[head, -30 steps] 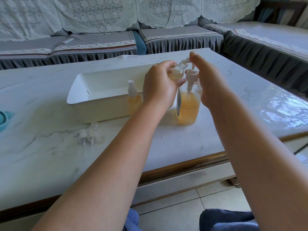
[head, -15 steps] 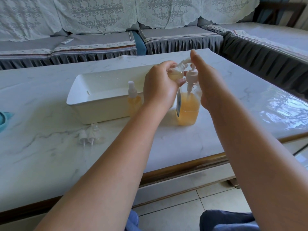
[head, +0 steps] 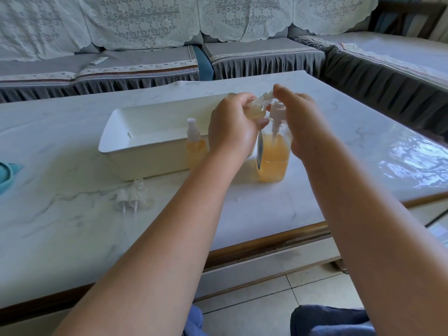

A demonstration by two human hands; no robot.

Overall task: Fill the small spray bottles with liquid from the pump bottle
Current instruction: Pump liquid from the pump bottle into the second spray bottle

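My left hand [head: 232, 132] grips a small spray bottle [head: 258, 109], tilted, with pale yellow liquid inside. The fingertips of my right hand [head: 305, 122] meet its white top [head: 266, 95] and seem to pinch it; the thumb is hidden. Just below stands the pump bottle [head: 274, 156], about half full of orange liquid, its white pump head [head: 277, 109] between my two hands. A thin grey strip [head: 259, 151] hangs under my left hand. A second small spray bottle [head: 194, 147], filled and capped, stands left of my left wrist.
A white rectangular tray [head: 145, 139] sits behind the bottles. Two loose spray heads with tubes [head: 128, 197] lie on the marble table [head: 72, 226] near a clear cap. A teal object [head: 4, 173] shows at the left edge. Sofas surround the table.
My right hand's fingers have come down from above the pump head onto the small bottle's white top. My left hand keeps hold of the small bottle.
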